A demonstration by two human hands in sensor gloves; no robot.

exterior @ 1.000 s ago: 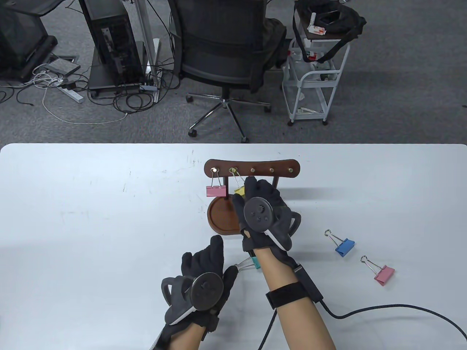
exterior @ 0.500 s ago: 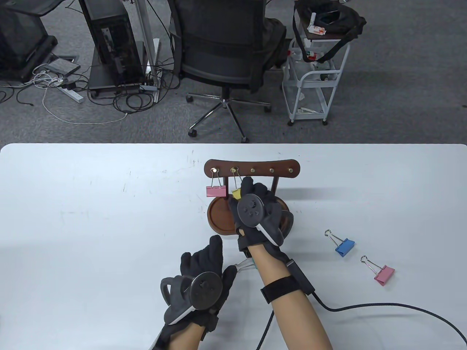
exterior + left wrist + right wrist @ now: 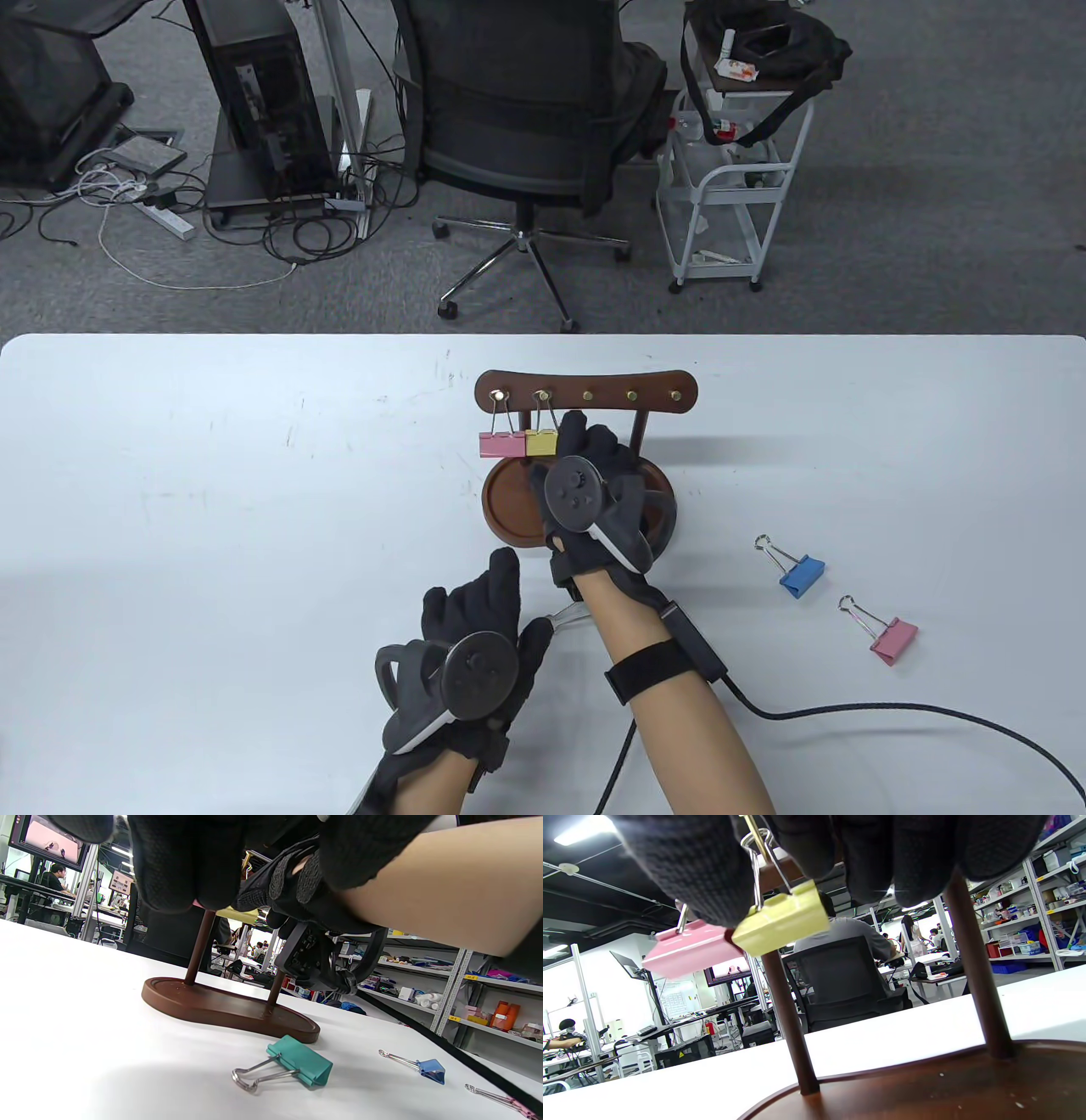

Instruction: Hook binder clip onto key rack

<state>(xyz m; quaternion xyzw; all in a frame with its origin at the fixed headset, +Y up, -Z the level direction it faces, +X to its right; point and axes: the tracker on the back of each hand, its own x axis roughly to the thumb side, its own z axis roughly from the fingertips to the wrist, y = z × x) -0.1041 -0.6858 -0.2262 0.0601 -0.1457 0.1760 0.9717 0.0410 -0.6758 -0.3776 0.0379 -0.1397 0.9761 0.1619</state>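
The brown wooden key rack (image 3: 585,396) stands mid-table on an oval base (image 3: 229,1014). A pink binder clip (image 3: 502,444) hangs from its first hook and a yellow binder clip (image 3: 541,442) from its second. My right hand (image 3: 564,441) is just right of the yellow clip. In the right wrist view the yellow clip (image 3: 780,918) hangs free between thumb and fingers (image 3: 814,844). My left hand (image 3: 509,598) rests open on the table. A teal binder clip (image 3: 299,1065) lies loose by it; the table view shows only its wire handle (image 3: 567,615).
A blue binder clip (image 3: 802,575) and a second pink binder clip (image 3: 892,640) lie on the table right of the rack. A black cable (image 3: 891,709) runs from my right wrist across the near right table. An office chair (image 3: 526,119) stands beyond the far edge.
The yellow clip has swung from tilted to hanging straight beside the pink one. My right hand has let it go and drawn back a little toward me. My left hand has not moved.
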